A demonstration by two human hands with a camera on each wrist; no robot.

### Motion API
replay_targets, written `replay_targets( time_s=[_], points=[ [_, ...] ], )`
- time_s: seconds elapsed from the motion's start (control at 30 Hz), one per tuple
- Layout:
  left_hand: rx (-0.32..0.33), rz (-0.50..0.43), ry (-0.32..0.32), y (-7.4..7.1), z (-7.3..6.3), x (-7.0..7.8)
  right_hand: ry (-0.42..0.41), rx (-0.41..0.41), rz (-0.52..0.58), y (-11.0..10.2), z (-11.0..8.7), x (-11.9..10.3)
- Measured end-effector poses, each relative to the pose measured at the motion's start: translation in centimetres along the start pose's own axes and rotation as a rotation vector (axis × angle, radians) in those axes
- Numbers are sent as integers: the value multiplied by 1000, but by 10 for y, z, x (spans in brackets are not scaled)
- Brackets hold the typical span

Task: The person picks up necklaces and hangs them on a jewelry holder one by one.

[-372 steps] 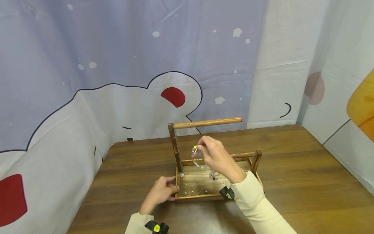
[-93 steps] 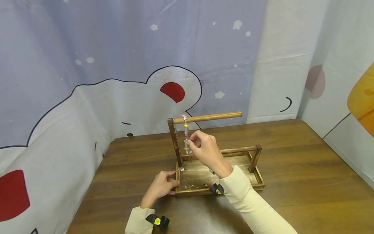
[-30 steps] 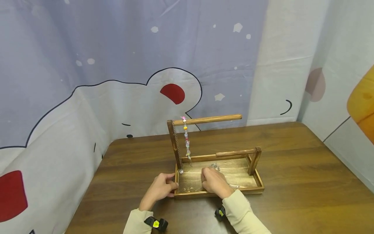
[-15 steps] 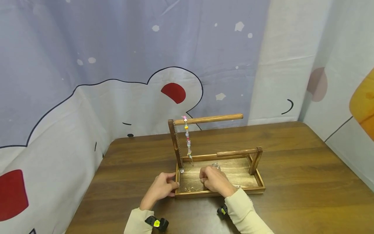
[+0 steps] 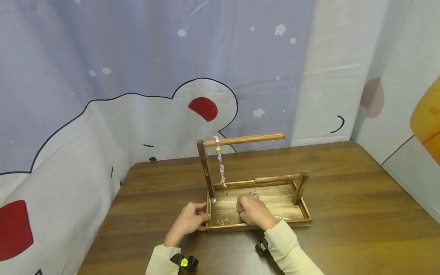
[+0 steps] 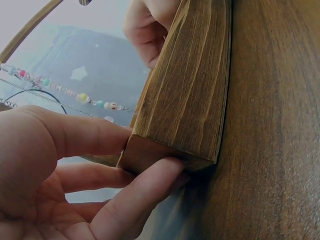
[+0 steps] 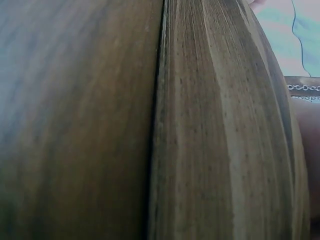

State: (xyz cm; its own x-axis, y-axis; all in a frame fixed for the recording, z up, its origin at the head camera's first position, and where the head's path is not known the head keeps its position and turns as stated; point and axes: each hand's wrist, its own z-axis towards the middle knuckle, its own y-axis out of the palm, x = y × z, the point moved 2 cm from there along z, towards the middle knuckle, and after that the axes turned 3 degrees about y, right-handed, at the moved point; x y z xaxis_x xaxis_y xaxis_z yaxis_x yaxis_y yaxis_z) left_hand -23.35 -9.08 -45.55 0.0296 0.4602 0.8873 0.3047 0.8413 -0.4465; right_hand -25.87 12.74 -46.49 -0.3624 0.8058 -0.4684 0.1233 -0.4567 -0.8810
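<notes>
A wooden jewelry stand has a shallow tray (image 5: 227, 228) at its base. My left hand (image 5: 190, 218) grips the tray's left end; the left wrist view shows thumb and fingers against that corner. My right hand (image 5: 254, 212) is down inside the tray near its front wall, fingers curled downward. Its fingertips are hidden, so whatever they pinch is out of sight. Left of them, a thin gold-toned chain (image 5: 224, 222) lies on the tray floor. Behind the hand is a small heap of silver chain (image 5: 254, 194). A colorful beaded bracelet (image 5: 220, 162) hangs from the upper bar (image 5: 254, 139).
A chain necklace (image 5: 208, 168) hangs at the stand's left post, with a round clear pendant (image 5: 214, 199) low down. A shorter bar (image 5: 278, 178) juts from the right post (image 5: 300, 189). More silver jewelry (image 5: 279, 219) lies by the right wrist. A printed curtain (image 5: 154, 57) closes off the back.
The beaded bracelet went from my right hand onto the upper bar. The right hand then came down into the tray and has barely moved over the last second. My left hand stays at the tray's end.
</notes>
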Motion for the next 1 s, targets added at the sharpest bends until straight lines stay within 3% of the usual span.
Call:
replay_targets(
  time_s=[0.67, 1.0],
  points=[
    [-4, -22, 10, 1, 1, -2, -145, 37, 217, -11, 4, -4],
    [-9, -27, 7, 1, 1, -1, -163, 79, 271, -21, 4, -4]
  ],
)
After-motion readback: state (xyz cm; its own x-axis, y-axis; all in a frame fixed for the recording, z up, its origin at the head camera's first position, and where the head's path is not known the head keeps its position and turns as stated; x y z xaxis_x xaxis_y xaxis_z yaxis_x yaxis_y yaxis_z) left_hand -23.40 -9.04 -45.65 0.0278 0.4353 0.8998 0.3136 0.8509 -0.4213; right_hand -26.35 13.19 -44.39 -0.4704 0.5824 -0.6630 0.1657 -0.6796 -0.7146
